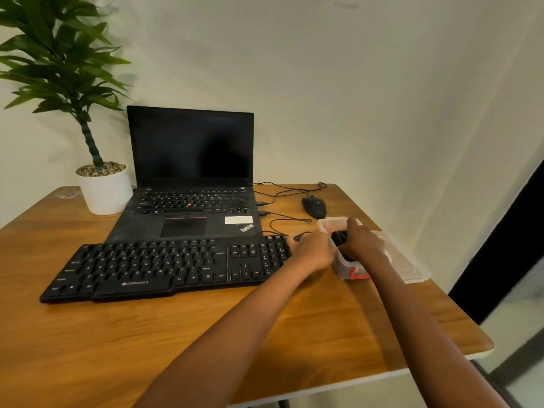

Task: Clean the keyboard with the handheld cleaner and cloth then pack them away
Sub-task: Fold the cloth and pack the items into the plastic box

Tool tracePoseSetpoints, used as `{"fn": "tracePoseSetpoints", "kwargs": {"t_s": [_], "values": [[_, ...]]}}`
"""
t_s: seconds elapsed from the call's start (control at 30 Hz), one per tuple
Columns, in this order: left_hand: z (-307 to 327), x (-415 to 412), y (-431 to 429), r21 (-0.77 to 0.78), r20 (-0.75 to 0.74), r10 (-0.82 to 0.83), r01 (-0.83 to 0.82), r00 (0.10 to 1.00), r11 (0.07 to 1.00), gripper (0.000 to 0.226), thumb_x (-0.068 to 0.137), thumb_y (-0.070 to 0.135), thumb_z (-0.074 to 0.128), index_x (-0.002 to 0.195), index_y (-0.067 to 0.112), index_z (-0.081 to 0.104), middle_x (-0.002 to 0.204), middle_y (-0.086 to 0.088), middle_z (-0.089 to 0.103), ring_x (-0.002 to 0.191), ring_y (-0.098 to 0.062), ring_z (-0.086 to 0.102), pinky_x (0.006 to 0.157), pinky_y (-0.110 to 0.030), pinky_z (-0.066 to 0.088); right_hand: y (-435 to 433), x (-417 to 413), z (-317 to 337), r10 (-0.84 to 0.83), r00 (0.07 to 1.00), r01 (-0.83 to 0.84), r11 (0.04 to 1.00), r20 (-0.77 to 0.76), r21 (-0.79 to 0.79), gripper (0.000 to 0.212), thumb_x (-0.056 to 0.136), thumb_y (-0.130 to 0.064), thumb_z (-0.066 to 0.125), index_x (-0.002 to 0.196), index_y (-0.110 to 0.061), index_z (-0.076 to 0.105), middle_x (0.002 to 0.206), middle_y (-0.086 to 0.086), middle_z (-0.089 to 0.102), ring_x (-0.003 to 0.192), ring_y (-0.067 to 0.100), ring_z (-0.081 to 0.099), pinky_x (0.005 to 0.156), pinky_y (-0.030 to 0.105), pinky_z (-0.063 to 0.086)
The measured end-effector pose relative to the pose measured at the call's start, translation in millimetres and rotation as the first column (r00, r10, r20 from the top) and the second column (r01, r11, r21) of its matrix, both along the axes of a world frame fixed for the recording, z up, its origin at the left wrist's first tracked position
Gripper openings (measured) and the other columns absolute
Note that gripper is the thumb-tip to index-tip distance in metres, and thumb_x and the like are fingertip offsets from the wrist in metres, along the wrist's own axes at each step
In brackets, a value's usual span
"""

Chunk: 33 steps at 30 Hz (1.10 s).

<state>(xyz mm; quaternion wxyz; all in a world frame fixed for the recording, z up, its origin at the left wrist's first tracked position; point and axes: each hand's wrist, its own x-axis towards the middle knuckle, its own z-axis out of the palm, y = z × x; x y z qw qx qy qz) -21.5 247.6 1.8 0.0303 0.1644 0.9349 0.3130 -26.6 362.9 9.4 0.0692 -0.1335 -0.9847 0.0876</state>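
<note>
Reaching into clear plastic box, your right hand curls fingers round black device, likely handheld cleaner; left hand, grip unclear, braces wall beside them against sliding.

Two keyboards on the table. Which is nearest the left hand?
The standalone Zebronics keyboard at the front; its right end lies by the left hand. The laptop's built-in keyboard sits further back.
</note>
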Motion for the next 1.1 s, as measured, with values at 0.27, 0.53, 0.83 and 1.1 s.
{"fn": "tracePoseSetpoints", "kwargs": {"t_s": [0.27, 0.53, 0.83, 1.1], "values": [[5, 8, 1, -0.035, -0.036, 0.025, -0.026, 0.999, 0.999, 0.024, 0.093, 0.023, 0.046, 0.108, 0.012, 0.060, 0.114, -0.005, 0.058, 0.119, -0.026, 0.047, 0.110, -0.055, 0.012, 32, 6, 34, -0.056, 0.997, 0.040, 0.972, -0.061, -0.233, 0.022, 0.080, -0.025, 0.068, 0.093, -0.009, 0.061, 0.088, 0.007, 0.060, 0.082, 0.023, 0.056, 0.070, 0.030, 0.044], [11, 19, 9, -0.102, -0.034, -0.029, 0.025, 0.999, 0.995, 0.044, 0.094, 0.034, 0.048, 0.134, 0.016, 0.047, 0.143, -0.006, 0.040, 0.134, -0.027, 0.033, 0.113, -0.053, 0.009, 116, 31, -19, -0.425, 0.904, 0.424, 0.868, 0.057, -0.259, 0.032, 0.081, -0.031, 0.066, 0.095, -0.005, 0.052, 0.097, 0.015, 0.060, 0.094, 0.033, 0.057, 0.085, 0.044, 0.049], [11, 26, 10, -0.153, -0.024, -0.035, 0.030, 0.999, 0.988, 0.047, 0.093, 0.037, 0.049, 0.134, 0.015, 0.046, 0.146, -0.007, 0.036, 0.133, -0.028, 0.033, 0.108, -0.046, 0.021, 113, 27, -7, -0.494, 0.828, 0.364, 0.833, -0.266, -0.416, 0.012, 0.081, -0.008, 0.048, 0.087, -0.003, 0.056, 0.090, 0.017, 0.061, 0.083, 0.035, 0.055, 0.070, 0.038, 0.046], [6, 26, 9, -0.013, 0.024, -0.026, 0.026, 0.999, 1.000, 0.051, 0.091, 0.035, 0.054, 0.135, 0.012, 0.044, 0.141, -0.005, 0.040, 0.132, -0.027, 0.035, 0.107, -0.046, 0.028, 43, 25, 12, -0.057, 0.750, -0.046, 0.989, -0.659, -0.138, 0.012, 0.089, -0.012, 0.051, 0.094, -0.006, 0.060, 0.087, 0.008, 0.062, 0.071, 0.021, 0.055, 0.059, 0.025, 0.036]]}}
